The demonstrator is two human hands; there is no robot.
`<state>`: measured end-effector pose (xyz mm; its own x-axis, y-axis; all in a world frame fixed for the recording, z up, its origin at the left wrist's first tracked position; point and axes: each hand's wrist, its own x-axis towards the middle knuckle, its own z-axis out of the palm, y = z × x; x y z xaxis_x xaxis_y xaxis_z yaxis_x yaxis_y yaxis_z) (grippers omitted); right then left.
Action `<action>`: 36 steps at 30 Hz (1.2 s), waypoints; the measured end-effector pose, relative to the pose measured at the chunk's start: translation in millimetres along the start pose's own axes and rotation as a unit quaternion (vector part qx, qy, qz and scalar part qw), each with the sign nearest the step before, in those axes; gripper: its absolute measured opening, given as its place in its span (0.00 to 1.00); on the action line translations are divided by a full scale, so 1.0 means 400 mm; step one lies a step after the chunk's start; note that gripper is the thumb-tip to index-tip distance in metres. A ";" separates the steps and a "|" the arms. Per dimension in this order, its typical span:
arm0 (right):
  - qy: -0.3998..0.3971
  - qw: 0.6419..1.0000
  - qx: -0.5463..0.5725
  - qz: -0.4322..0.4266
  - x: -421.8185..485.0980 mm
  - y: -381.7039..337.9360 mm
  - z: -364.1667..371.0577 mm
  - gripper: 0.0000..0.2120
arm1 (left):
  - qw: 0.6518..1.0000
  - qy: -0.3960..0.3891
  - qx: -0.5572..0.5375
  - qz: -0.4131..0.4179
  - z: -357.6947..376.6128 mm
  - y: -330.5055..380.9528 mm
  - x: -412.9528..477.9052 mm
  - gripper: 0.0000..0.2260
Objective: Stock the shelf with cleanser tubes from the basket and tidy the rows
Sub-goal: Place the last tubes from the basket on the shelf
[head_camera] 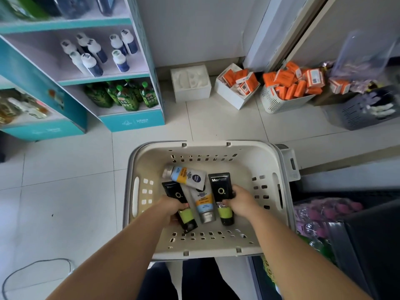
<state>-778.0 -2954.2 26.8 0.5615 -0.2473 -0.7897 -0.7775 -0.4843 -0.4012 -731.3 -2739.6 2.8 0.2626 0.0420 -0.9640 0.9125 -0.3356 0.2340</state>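
Observation:
A beige plastic basket (268, 161) sits on the floor below me with several cleanser tubes inside. My left hand (173, 207) is shut on a black tube with a green band (176, 194) at the basket's left. My right hand (240, 201) grips a second black and green tube (220, 187) on the right. Between them lies a white, orange and blue tube (203, 202), and another like it (186, 175) rests across the far end. The teal shelf unit (129, 123) stands at the upper left.
The shelf holds white-capped blue bottles (95, 55) and green pouches (125, 96). Along the far wall sit a white foam box (190, 83), boxes and a basket of orange packs (283, 87), and a grey crate (363, 111). A dark bin with pink items (329, 211) stands right.

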 end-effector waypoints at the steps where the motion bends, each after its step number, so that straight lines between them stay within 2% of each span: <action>1: -0.001 1.000 0.006 -0.006 -0.010 -0.003 -0.009 0.16 | 1.000 -0.006 0.001 0.007 -0.002 0.003 -0.011 0.12; 6: 0.004 0.998 0.057 -0.024 -0.075 -0.025 -0.041 0.15 | 0.997 -0.040 0.027 0.055 -0.025 0.008 -0.070 0.17; 11: 0.038 0.993 0.110 -0.036 -0.161 -0.056 -0.036 0.14 | 0.986 -0.047 0.052 0.152 -0.068 0.027 -0.141 0.26; 14: 0.067 0.987 0.138 -0.052 -0.222 -0.078 -0.026 0.13 | 0.973 -0.048 0.077 0.211 -0.103 0.043 -0.195 0.27; 16: 0.096 0.979 0.165 -0.074 -0.269 -0.091 -0.017 0.14 | 0.961 -0.057 0.098 0.251 -0.130 0.049 -0.228 0.28; 19: 0.150 0.957 0.217 -0.124 -0.352 -0.108 0.000 0.15 | 0.939 -0.079 0.114 0.315 -0.160 0.052 -0.261 0.37; 20: 0.164 0.944 0.249 -0.142 -0.382 -0.113 0.006 0.15 | 0.932 -0.087 0.107 0.336 -0.167 0.051 -0.277 0.38; 23: 0.192 0.904 0.336 -0.182 -0.480 -0.132 0.021 0.15 | 0.908 -0.108 0.090 0.395 -0.180 0.047 -0.375 0.32; 26: 0.218 0.877 0.377 -0.203 -0.571 -0.136 0.033 0.15 | 0.879 -0.126 0.090 0.451 -0.179 0.034 -0.478 0.26; 31: 0.241 0.854 0.406 -0.217 -0.718 -0.092 0.031 0.17 | 0.845 -0.190 0.110 0.488 -0.152 0.001 -0.621 0.18; 36: 0.276 0.837 0.422 -0.214 -0.840 -0.007 0.023 0.15 | 0.821 -0.264 0.144 0.485 -0.082 -0.041 -0.725 0.18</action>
<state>-967.0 -2862.0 288.9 0.7036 -0.6653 -0.2495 -0.2649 0.0802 -0.9609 -812.3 -2715.4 282.5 0.5796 -0.7656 -0.2789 0.2212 -0.1816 0.9582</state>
